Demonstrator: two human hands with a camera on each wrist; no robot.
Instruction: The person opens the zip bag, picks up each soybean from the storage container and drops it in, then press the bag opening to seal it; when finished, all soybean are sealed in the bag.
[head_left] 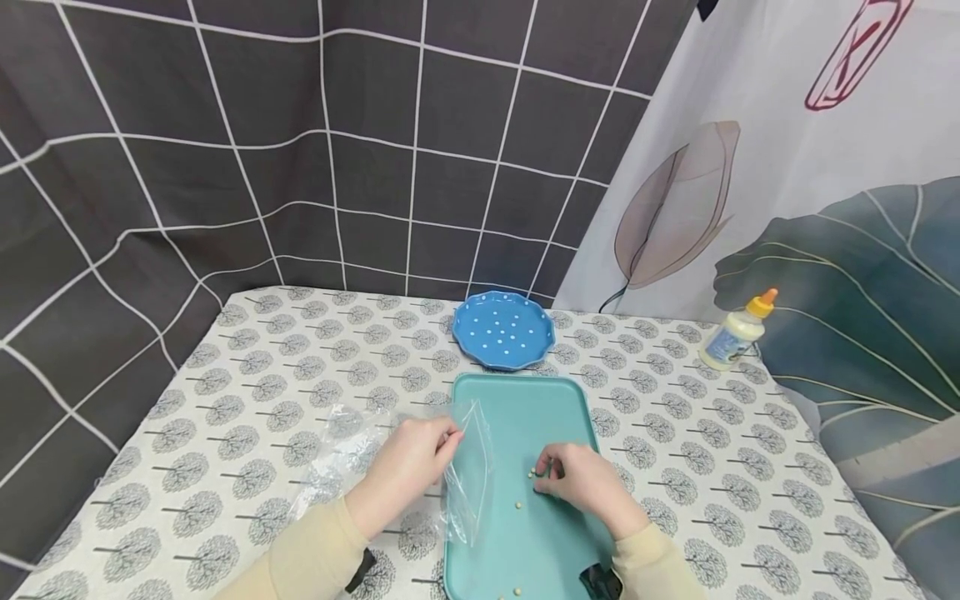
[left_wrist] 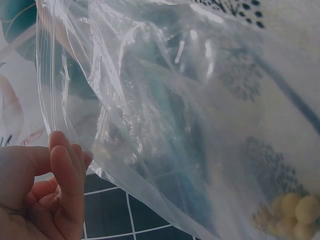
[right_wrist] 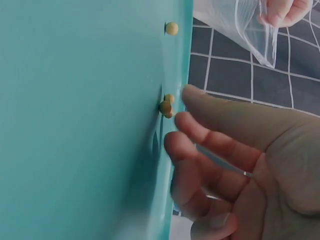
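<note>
My left hand (head_left: 411, 460) pinches the upper edge of a clear zip bag (head_left: 467, 496), which hangs over the left rim of a teal tray (head_left: 517, 408). In the left wrist view several pale soybeans (left_wrist: 290, 215) lie inside the bag. Over the tray's right side, my right hand (head_left: 585, 482) reaches down with thumb and fingers apart. A small cluster of soybeans (right_wrist: 166, 107) sits on the tray right at those fingertips, with nothing between them. One more soybean (head_left: 518, 505) lies nearer the tray's middle, and a few others are by the near end.
Behind the tray stands a blue scalloped plate (head_left: 504, 329) with white dots. A glue bottle (head_left: 733, 333) with an orange tip is at the back right of the tree-patterned tablecloth (head_left: 300, 367). Dark checked and pale leaf-print curtains border the table.
</note>
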